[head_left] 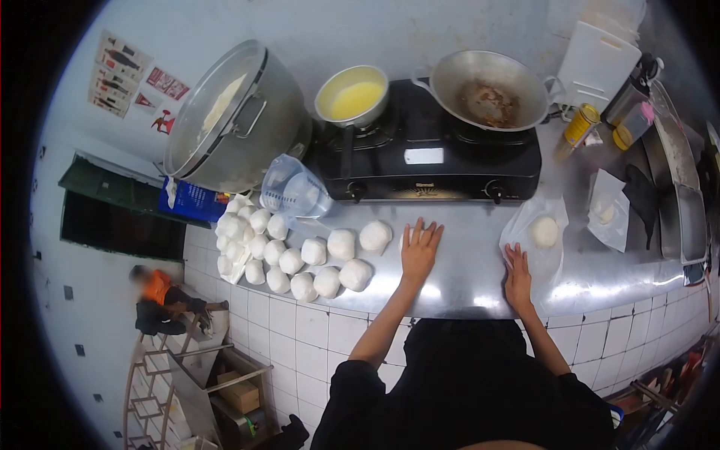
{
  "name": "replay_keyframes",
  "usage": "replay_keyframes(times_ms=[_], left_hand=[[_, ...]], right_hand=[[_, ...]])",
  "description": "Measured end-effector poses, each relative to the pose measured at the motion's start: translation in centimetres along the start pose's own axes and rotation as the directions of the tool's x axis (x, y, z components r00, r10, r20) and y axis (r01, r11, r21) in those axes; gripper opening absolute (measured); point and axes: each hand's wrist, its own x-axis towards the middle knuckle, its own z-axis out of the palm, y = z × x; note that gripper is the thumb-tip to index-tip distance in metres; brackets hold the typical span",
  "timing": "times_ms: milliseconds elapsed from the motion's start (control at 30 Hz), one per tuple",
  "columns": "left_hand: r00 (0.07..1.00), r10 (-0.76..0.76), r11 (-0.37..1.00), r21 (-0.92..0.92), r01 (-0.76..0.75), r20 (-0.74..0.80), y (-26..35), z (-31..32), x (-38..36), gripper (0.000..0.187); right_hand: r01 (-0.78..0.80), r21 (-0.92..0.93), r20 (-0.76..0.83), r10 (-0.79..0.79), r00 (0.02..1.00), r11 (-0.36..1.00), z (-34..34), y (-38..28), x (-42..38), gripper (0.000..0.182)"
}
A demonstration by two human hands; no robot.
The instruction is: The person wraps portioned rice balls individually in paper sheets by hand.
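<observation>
My left hand (420,249) lies on the steel counter (465,225) with its fingers spread; a pale edge shows beside it. To its left, several round white dough balls (341,244) are grouped. My right hand (517,274) has its fingers apart at the left edge of a clear plastic sheet (551,264). On that sheet sits a single dough ball (544,232), up and right of the fingertips and not touched by them. Farther right, another plastic piece (608,210) holds a small whitish lump.
Behind the hands stands a black gas stove (435,169) with a pan of yellow liquid (352,100) and a wok (487,90). A large pot (262,135) and a clear jug (294,189) stand left. Bottles (581,124) stand right. A person in orange (157,289) sits at far left.
</observation>
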Motion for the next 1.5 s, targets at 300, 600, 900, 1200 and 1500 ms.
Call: replay_keyframes(times_ms=[300,600,900,1200,1500], left_hand=[[0.927,0.376,0.773,-0.553,-0.311,0.003,6.9,-2.2,-3.8,0.065],[0.837,0.447,0.784,-0.589,-0.196,0.316,7.4,-4.1,-7.6,0.089],[0.898,0.414,0.819,-0.493,-0.294,0.152,5.7,-2.7,-9.8,0.054],[0.893,0.415,0.849,-0.425,-0.312,0.173,4.6,-3.8,-10.8,0.05],[0.997,0.061,0.881,-0.472,-0.027,0.055,5.5,-2.5,-9.4,0.01]], right_hand=[[-0.012,0.165,0.282,-0.036,0.959,0.986,1.3,-3.0,-4.4,0.038],[-0.064,0.214,0.079,0.048,0.996,0.975,-1.9,-2.7,-7.7,0.022],[-0.385,0.36,-0.23,0.481,0.846,0.85,-6.9,0.5,-3.8,0.041],[-0.459,0.147,-0.196,0.481,0.855,0.876,-5.6,2.4,-7.8,0.038],[-0.336,0.122,0.461,0.247,0.852,0.934,-11.5,-3.1,-5.7,0.073]])
